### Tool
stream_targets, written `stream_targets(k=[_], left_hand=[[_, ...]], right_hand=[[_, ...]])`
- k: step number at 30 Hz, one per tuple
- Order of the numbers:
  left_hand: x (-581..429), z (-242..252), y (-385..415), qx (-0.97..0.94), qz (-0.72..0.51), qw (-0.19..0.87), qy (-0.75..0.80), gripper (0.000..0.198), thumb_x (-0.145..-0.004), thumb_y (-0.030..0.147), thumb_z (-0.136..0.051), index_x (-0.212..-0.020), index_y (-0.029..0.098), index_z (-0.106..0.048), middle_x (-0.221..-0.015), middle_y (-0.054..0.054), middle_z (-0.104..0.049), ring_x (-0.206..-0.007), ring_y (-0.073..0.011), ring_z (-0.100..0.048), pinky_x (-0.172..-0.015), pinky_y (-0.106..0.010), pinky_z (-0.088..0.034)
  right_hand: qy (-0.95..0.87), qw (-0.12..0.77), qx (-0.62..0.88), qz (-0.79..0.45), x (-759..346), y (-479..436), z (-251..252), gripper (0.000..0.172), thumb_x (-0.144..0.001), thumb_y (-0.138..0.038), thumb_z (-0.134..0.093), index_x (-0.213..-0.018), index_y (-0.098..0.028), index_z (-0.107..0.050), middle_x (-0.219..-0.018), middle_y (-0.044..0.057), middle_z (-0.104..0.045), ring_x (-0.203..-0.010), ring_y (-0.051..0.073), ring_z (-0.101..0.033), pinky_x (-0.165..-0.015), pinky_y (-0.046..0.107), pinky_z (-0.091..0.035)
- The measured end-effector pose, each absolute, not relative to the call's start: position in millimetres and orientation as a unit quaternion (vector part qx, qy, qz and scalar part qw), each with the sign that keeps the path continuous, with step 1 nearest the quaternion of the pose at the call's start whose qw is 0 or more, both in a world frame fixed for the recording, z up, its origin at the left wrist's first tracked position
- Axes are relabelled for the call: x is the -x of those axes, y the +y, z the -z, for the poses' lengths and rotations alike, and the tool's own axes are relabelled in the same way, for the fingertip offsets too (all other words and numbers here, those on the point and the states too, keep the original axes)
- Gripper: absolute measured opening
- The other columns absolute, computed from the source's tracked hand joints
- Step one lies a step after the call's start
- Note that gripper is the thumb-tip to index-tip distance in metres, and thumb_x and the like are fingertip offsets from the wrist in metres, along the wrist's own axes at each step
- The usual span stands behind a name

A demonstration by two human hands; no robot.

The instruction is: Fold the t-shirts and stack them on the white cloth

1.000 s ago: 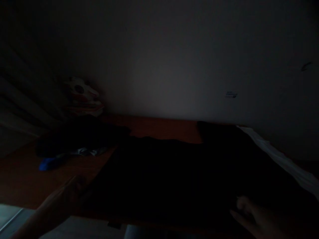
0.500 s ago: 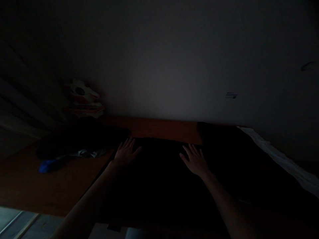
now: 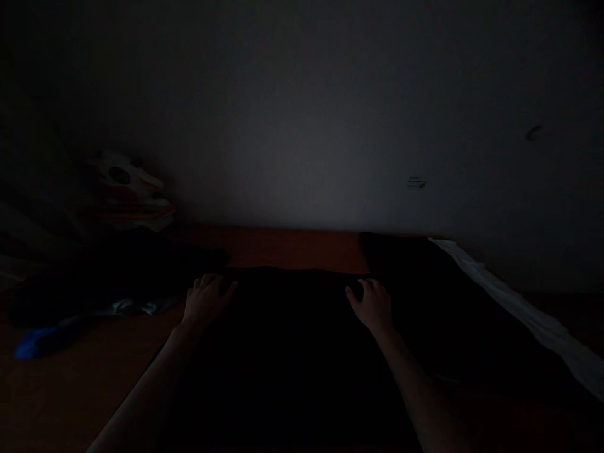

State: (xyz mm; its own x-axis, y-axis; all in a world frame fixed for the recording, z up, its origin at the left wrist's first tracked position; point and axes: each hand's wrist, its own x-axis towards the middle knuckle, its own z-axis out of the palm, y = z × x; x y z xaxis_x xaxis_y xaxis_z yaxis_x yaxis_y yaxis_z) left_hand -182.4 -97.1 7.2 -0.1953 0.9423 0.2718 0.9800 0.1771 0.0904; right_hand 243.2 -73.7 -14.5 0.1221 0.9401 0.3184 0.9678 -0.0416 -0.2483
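Note:
A black cloth [image 3: 292, 352] lies spread flat on the brown wooden table in front of me; the dark hides its folds and its exact kind. At its far left corner my left hand [image 3: 206, 302] rests with the fingers curled over the edge and the thumb on the near side. My right hand [image 3: 374, 307] does the same at the far right corner, its fingers bent around the cloth's edge. Both fingertips are partly hidden in the dark.
Another dark cloth [image 3: 438, 308] lies on the right beside a white cloth [image 3: 500, 286]. At left are a dark heap of fabric [image 3: 123, 264], a blue item [image 3: 35, 343] and a black-and-white plush-like object [image 3: 125, 179] on stacked books. A wall [image 3: 302, 126] rises behind the table [image 3: 292, 245].
My hands have gone from lying flat with fingers spread to fingers curled at the cloth's far corners. The left hand has moved outward to the left. The view has shifted slightly.

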Motion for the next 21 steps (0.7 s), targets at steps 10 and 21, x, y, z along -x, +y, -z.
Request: stream_targets(k=[10, 21], left_hand=[[186.7, -14.0, -91.9, 0.640, 0.221, -0.024, -0.736, 0.057, -0.087, 0.057, -0.047, -0.120, 0.015, -0.067, -0.113, -0.016, -0.075, -0.101, -0.0340, -0.071, -0.086, -0.042, -0.056], [189.8, -32.8, -85.0, 0.631, 0.153, -0.099, -0.754, 0.052, -0.082, 0.050, -0.056, -0.121, 0.017, -0.069, -0.087, -0.012, -0.077, -0.089, -0.0382, -0.074, -0.080, -0.044, -0.058]], right_hand=[[-0.663, 0.196, 0.723, -0.002, -236.0, -81.0, -3.8, 0.037, -0.099, -0.042, -0.055, -0.122, -0.017, -0.069, -0.121, 0.014, -0.067, -0.112, 0.027, -0.063, -0.094, 0.035, -0.045], [-0.711, 0.160, 0.680, -0.080, -243.3, -84.9, -21.6, 0.031, -0.101, -0.035, -0.054, -0.121, -0.015, -0.067, -0.118, 0.015, -0.074, -0.110, 0.024, -0.069, -0.090, 0.030, -0.048]])
